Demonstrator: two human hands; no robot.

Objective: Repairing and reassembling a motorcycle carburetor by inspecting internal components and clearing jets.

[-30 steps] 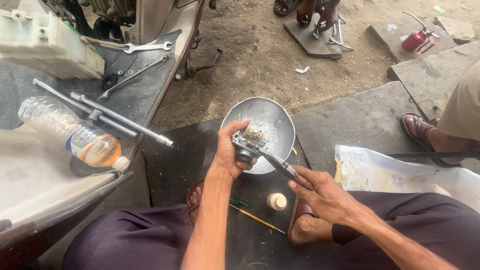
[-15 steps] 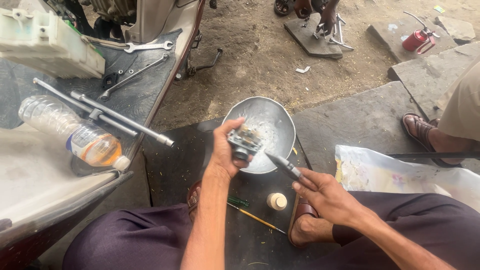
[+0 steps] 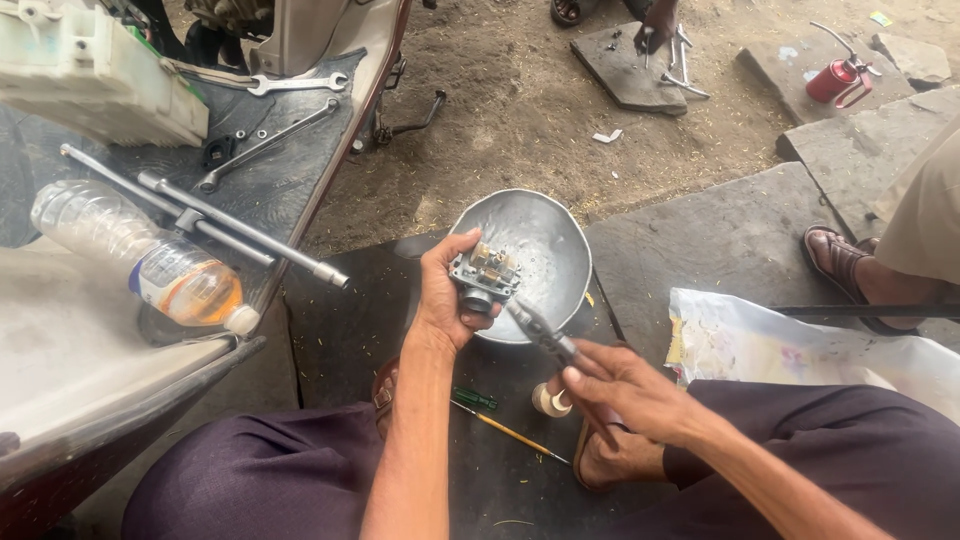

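My left hand point(image 3: 440, 295) grips a small grey metal carburettor part point(image 3: 483, 277) with brass fittings, held over the near edge of a dented metal bowl point(image 3: 545, 245). My right hand point(image 3: 620, 385) holds a dark-handled tool point(image 3: 540, 332), pliers by the look of it, whose tip points up-left and sits just below the part. Whether the tip touches the part I cannot tell. Both forearms reach out over my lap in dark purple trousers.
A small pale cap point(image 3: 551, 401), a green-handled screwdriver point(image 3: 475, 398) and a thin yellow stick point(image 3: 508, 433) lie on the dark slab. At left a scooter footboard holds a plastic bottle point(image 3: 150, 265), a T-handle wrench point(image 3: 215, 220) and spanners point(image 3: 295, 85). Another person's sandalled foot point(image 3: 850, 265) is at right; a red oil can point(image 3: 835, 78) farther back.
The tool tip has dropped away from the top of the part to just below it. My left hand has turned the part slightly, with the brass fittings facing up.
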